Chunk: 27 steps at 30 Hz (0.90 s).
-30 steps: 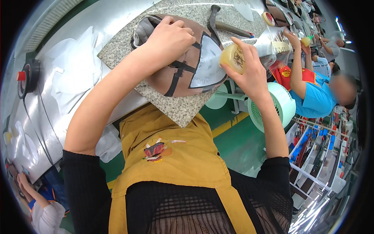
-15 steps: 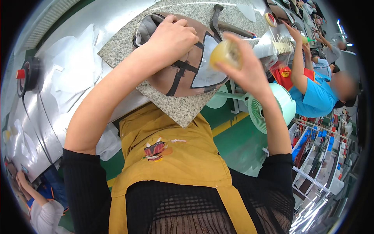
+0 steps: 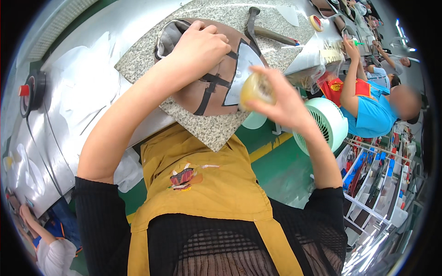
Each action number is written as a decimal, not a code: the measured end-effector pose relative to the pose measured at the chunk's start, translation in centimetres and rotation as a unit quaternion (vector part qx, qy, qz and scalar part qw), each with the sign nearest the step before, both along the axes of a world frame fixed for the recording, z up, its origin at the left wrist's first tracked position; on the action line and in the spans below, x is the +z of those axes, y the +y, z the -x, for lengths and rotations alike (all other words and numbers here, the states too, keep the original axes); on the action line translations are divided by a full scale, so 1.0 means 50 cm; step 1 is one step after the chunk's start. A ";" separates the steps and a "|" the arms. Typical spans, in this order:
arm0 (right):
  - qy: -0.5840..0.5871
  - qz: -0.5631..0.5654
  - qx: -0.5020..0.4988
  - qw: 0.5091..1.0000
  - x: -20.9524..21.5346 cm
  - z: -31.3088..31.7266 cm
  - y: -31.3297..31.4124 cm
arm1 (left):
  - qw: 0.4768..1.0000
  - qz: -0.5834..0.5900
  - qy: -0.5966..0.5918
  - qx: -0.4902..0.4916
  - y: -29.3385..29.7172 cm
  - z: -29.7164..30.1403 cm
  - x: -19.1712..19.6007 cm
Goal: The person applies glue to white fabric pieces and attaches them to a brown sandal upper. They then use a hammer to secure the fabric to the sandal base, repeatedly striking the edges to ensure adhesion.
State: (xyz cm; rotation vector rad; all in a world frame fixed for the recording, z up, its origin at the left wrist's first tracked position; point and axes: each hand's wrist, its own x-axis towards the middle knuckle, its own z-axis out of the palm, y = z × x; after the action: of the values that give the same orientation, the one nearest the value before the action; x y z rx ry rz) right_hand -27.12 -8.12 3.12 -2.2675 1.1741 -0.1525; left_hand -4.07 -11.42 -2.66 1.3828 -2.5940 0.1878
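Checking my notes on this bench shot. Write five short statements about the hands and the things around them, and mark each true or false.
1. The left hand presses on the brown leather piece. True.
2. The right hand is empty. False: it holds a small yellowish roll.
3. The leather piece lies on a speckled stone slab. True.
4. The white fan stands on the slab. False: it sits beside it, to the person's right.
5. The leather carries dark crossing strips. True.

Green floor (image 3: 276, 172) with yellow line (image 3: 269, 148), metal workbench (image 3: 92, 83), perhaps shelving (image 3: 377, 184) right
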 end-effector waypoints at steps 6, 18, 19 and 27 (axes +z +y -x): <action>-0.238 -0.029 -0.118 0.964 0.050 0.032 -0.072 | 0.998 -0.004 0.052 0.034 0.038 -0.040 0.023; -0.006 0.317 -0.236 0.919 -0.065 0.213 -0.583 | 0.990 0.014 0.114 0.085 0.073 -0.064 0.027; -0.002 0.310 -0.241 0.920 -0.079 0.210 -0.597 | 0.989 0.007 0.117 0.086 0.074 -0.062 0.030; 0.041 0.260 -0.231 0.937 -0.115 0.199 -0.632 | 0.990 -0.003 0.114 0.084 0.074 -0.057 0.042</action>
State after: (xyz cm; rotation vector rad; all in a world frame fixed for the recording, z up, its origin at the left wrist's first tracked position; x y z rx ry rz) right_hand -37.05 -39.69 -2.62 -2.3946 1.8790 -0.6200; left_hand -1.21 -7.72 -0.57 1.5289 -2.2971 0.0419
